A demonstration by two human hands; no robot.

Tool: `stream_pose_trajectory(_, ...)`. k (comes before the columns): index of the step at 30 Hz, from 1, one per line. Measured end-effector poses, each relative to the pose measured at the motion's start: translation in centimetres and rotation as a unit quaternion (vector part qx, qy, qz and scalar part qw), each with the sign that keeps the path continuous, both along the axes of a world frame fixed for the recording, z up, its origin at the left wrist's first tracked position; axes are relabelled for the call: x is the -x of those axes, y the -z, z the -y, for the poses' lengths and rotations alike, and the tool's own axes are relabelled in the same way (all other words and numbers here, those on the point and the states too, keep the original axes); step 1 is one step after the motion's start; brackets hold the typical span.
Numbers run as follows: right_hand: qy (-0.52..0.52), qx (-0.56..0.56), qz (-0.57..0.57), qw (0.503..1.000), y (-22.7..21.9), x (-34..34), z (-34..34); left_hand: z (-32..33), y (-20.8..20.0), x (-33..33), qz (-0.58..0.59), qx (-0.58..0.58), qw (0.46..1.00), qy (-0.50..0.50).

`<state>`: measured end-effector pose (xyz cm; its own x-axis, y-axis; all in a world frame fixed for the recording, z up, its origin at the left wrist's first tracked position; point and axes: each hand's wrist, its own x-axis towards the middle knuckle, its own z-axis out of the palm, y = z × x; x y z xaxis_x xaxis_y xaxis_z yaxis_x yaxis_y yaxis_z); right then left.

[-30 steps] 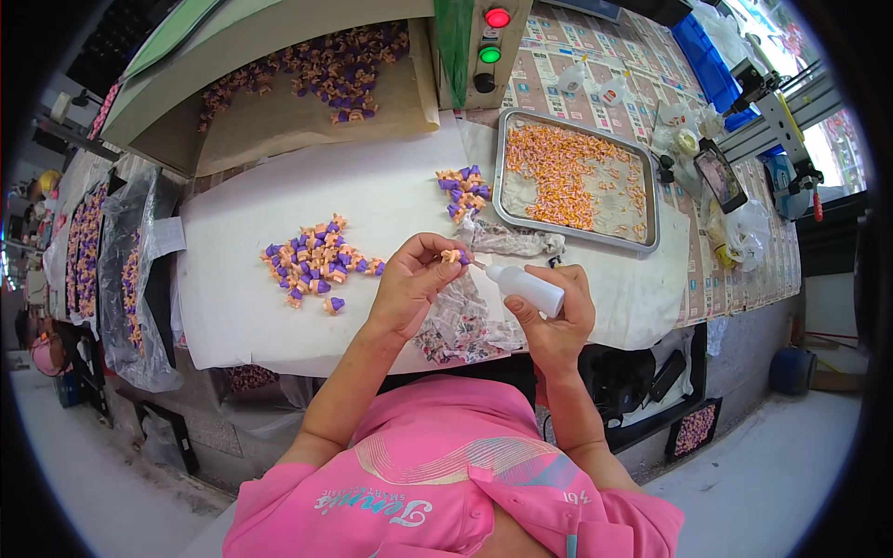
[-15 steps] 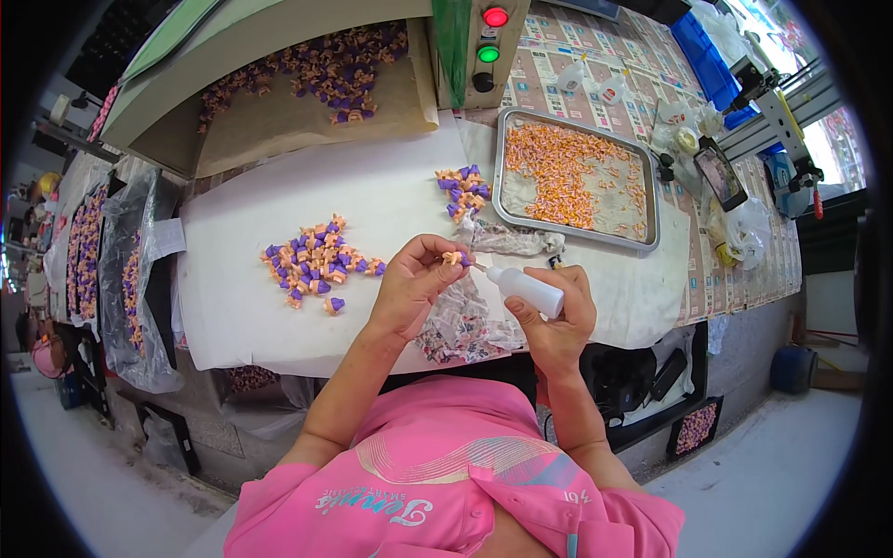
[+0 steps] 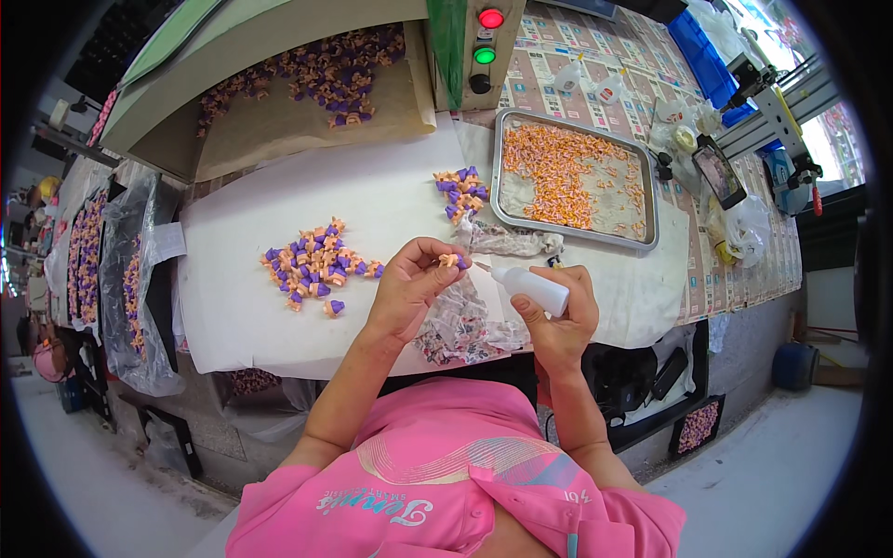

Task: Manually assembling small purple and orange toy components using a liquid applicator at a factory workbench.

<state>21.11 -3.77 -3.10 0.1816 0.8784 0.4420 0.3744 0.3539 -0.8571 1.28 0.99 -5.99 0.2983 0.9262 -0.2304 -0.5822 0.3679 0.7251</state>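
My left hand [image 3: 411,285] pinches a small peach-and-purple plastic figure part [image 3: 453,261] between thumb and fingertips. Wrapped in my right hand [image 3: 566,321] is a white squeeze bottle [image 3: 537,290], tilted so that its thin tip points left toward the figure part. A short gap separates tip and part. Left of my hands, a loose pile of like figure parts [image 3: 316,265] lies on the white paper [image 3: 223,307]. A smaller cluster of them [image 3: 462,193] lies beyond my left hand. Under and between my hands is a crumpled floral cloth [image 3: 458,325].
A metal tray [image 3: 651,200] of tiny orange-and-white pieces stands at the far right. Many figure parts sit inside the machine opening [image 3: 279,153], beside a panel with red and green lights [image 3: 486,37]. Two small bottles [image 3: 569,74] stand behind the tray; a phone [image 3: 719,172] is mounted at right.
The bottle has drawn slightly right, away from the figure part, leaving a wider gap at its tip. My left hand stays nearly in place, still holding the part.
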Motion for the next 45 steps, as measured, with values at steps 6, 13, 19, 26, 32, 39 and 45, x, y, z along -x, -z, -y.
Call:
stream_pose_trajectory(6, -0.022, 0.091, -0.079, 0.993, 2.3, -0.9, -0.7, -0.2, 0.0, 1.4, -0.009, -0.001, 1.0, -0.03)
stream_pose_trajectory(13, -0.094, 0.195, -0.009, 0.976, 5.2, -2.3, -1.3, 0.1, -1.6, 2.1, -0.001, -0.002, 0.995, -0.104)
stream_pose_trajectory(19, -0.12, 0.126, 0.11, 0.979, 4.4, -4.3, -2.7, 0.5, -2.2, 0.9, -0.002, -0.002, 0.994, -0.109)
stream_pose_trajectory(26, -0.017, 0.006, 0.213, 0.977, 2.6, -8.2, -9.7, 0.5, -2.6, 0.2, 0.002, 0.004, 0.995, -0.096)
stream_pose_trajectory(32, -0.028, -0.007, 0.339, 0.94, 3.1, -10.0, -16.5, 1.2, -3.0, -0.2, 0.019, 0.013, 0.996, -0.082)
stream_pose_trajectory(39, -0.094, 0.034, 0.374, 0.922, 3.5, -9.8, -18.9, 1.4, -3.0, -0.2, 0.021, 0.031, 0.997, -0.072)
stream_pose_trajectory(45, -0.154, 0.071, 0.328, 0.93, 3.4, -10.8, -19.4, 1.2, -3.0, -1.2, 0.021, 0.032, 0.997, -0.066)
